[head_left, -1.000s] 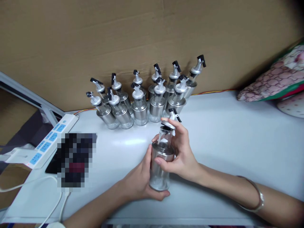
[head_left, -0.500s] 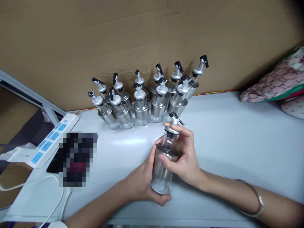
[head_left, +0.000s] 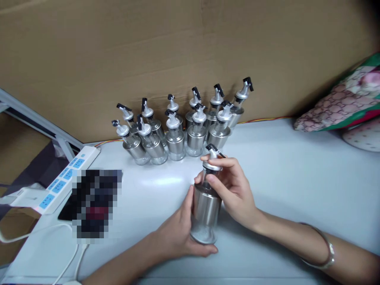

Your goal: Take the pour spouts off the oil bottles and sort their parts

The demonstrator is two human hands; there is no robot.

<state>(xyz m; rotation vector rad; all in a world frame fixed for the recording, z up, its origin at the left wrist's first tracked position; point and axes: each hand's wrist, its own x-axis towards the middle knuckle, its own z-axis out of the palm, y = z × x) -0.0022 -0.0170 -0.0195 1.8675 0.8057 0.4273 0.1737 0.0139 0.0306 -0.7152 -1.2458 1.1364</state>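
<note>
A glass bottle with a steel band stands nearly upright between my hands, above the near part of the pale table. Its spout sits on the neck; whether it is pressed fully home, I cannot tell.

My left hand is curled around the lower body, one digit reaching under the base. My right hand comes in from the side, fingers bent and closed around the neck — thumb against the glass, forefinger over the spout's collar.

Beyond, eleven other bottles stand in two rows against a cardboard wall, each wearing its spout — mine is the only one apart from them. To the left lie a phone and a power strip.
</note>
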